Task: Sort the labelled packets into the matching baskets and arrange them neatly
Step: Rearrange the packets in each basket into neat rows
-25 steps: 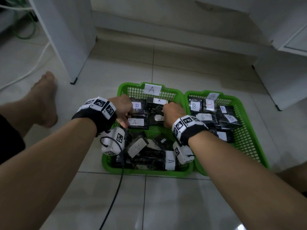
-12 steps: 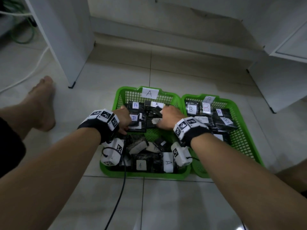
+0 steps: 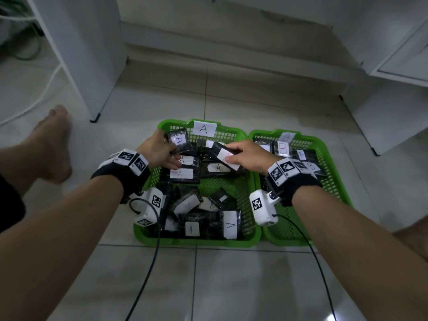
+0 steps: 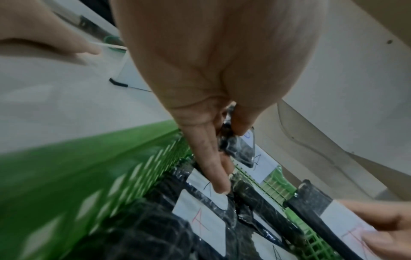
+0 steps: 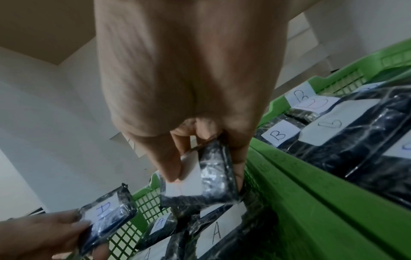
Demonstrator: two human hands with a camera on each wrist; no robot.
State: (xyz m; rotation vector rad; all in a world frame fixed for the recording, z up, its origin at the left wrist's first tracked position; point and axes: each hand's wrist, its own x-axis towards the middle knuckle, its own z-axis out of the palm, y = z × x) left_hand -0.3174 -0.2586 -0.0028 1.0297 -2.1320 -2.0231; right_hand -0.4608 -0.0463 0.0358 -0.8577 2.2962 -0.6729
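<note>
Two green baskets stand side by side on the floor. The left basket [image 3: 196, 242] carries an A card [image 3: 204, 129], the right basket [image 3: 335, 179] a B card [image 3: 286, 136]. My left hand [image 3: 172, 147] pinches a black packet with a blue A label [image 4: 239, 149] above the left basket's far left corner. My right hand [image 3: 229, 155] pinches another black packet with a red A label [image 5: 213, 168] over the far middle. Flat A packets [image 3: 184, 173] lie below them. A loose heap of A packets [image 3: 199, 212] fills the near part. B packets [image 3: 283, 148] lie in the right basket.
A bare foot [image 3: 55, 144] rests on the tiles to the left. A white cabinet leg [image 3: 95, 118] stands behind it, and white furniture [image 3: 382, 126] stands at the right. Black cables [image 3: 148, 274] hang from both wrist cameras.
Both hands, earlier down on the far row of A packets, have each lifted a packet off it. The left hand moved toward the far left corner.
</note>
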